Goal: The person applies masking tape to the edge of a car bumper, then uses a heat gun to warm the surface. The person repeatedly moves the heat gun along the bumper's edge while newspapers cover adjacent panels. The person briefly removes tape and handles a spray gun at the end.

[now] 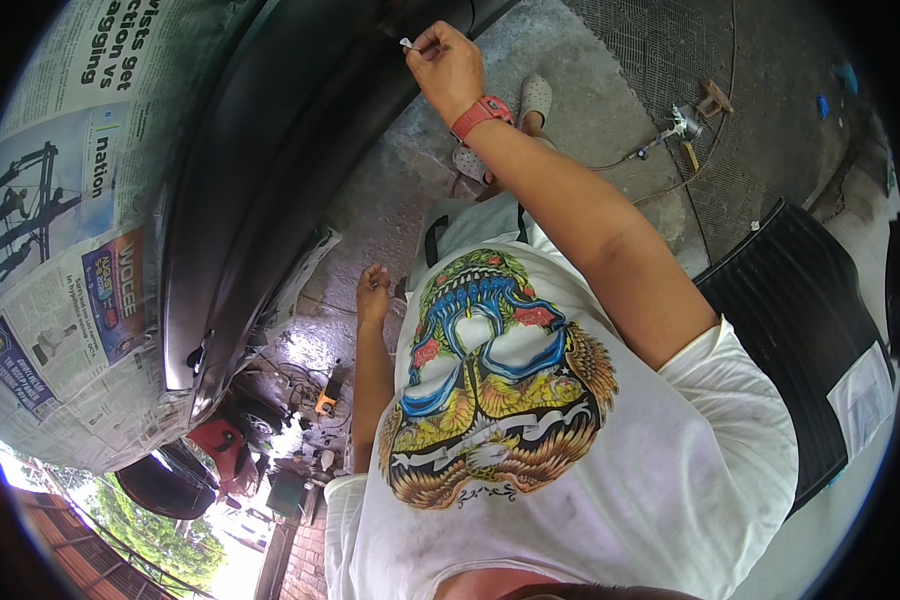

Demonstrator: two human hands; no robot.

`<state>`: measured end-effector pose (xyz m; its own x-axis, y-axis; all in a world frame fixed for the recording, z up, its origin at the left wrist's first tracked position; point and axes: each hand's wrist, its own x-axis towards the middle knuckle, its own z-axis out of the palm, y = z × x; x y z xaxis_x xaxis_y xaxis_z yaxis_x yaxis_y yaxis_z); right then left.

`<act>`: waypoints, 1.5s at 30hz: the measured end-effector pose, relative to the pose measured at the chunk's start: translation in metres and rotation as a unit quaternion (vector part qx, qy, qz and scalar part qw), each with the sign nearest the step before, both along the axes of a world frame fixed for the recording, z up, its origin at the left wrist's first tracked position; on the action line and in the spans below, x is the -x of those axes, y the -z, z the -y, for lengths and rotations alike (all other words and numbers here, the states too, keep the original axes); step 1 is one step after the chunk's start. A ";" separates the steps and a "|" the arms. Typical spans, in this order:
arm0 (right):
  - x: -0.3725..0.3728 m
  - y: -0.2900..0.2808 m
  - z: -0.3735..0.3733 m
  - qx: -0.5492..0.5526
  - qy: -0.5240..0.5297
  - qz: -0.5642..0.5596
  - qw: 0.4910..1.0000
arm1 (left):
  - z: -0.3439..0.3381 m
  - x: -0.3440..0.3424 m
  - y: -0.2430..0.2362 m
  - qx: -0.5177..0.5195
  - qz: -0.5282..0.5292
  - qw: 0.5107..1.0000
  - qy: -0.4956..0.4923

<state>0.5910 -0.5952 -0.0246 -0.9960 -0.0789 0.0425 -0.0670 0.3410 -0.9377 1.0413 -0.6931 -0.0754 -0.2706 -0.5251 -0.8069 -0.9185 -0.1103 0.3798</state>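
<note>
My right hand (446, 70), above a red wristwatch (482, 117), is raised at the top of the head view. Its fingertips pinch a small white scrap (407, 44), too small to tell paper from cloth. The scrap is close to the dark, matte car body panel (260, 130) that runs down the left side. Lower down, my left hand (373, 292) hangs beside my shirt with its fingers curled in, and nothing shows in them. It is apart from the panel. Sheets of newspaper (120, 200) cover the area beyond the panel.
On the floor at the upper right lies a spray gun (684, 124) with a hose. A black ribbed panel (785, 320) stands to my right. An orange tool (327, 398) and cables lie at the lower left, near a red vehicle part (220, 445). My clogs (536, 95) are on the concrete.
</note>
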 end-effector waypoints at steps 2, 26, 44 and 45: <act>0.000 0.000 0.001 -0.008 -0.002 -0.001 1.000 | 0.001 0.000 0.001 -0.012 0.004 1.000 -0.006; 0.000 0.001 -0.002 -0.014 0.002 0.001 1.000 | 0.002 0.002 0.000 -0.015 -0.001 1.000 -0.007; 0.002 0.001 0.005 -0.035 -0.002 0.007 0.999 | 0.001 0.005 -0.003 0.001 0.002 1.000 -0.014; 0.002 0.001 0.005 -0.032 -0.003 0.003 0.999 | 0.001 0.005 -0.003 0.006 0.001 1.000 -0.006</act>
<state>0.5889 -0.5998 -0.0257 -0.9958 -0.0863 0.0305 -0.0626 0.3998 -0.9144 1.0367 -0.6940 -0.0723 -0.2628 -0.5379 -0.8010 -0.9178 -0.1165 0.3794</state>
